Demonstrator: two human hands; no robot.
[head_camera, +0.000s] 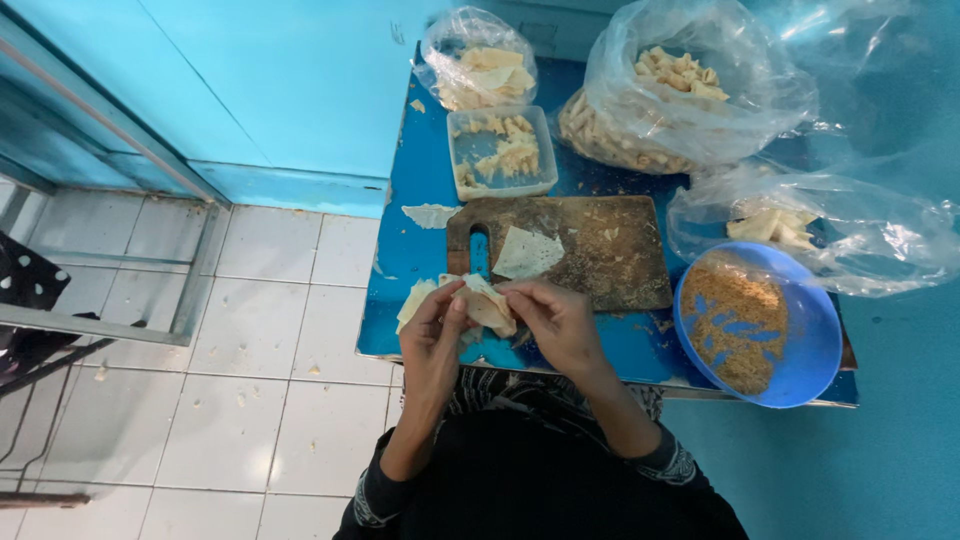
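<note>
Left hand (432, 335): grip closed on the pastry sheet (484, 302), thumb pressed on its left fold.
Right hand (556, 320): grip closed on the same sheet, fingertips pinching its right edge.
Sheet position: held over the near edge of the blue bench (420, 250), at 7 o'clock from the wooden cutting board (590, 250).
Sheet appearance: thin, pale cream, soft, partly folded into a small parcel; loose corner hangs at 9 o'clock.
Handling note: folds judged best pressed lightly and evenly, so the thin sheet is not torn.
Nearby: a flat sheet (527, 252) lies on the board; blue bowl of brown crumbs (757, 325) at 3 o'clock; clear tub (500, 150) at 12 o'clock.
</note>
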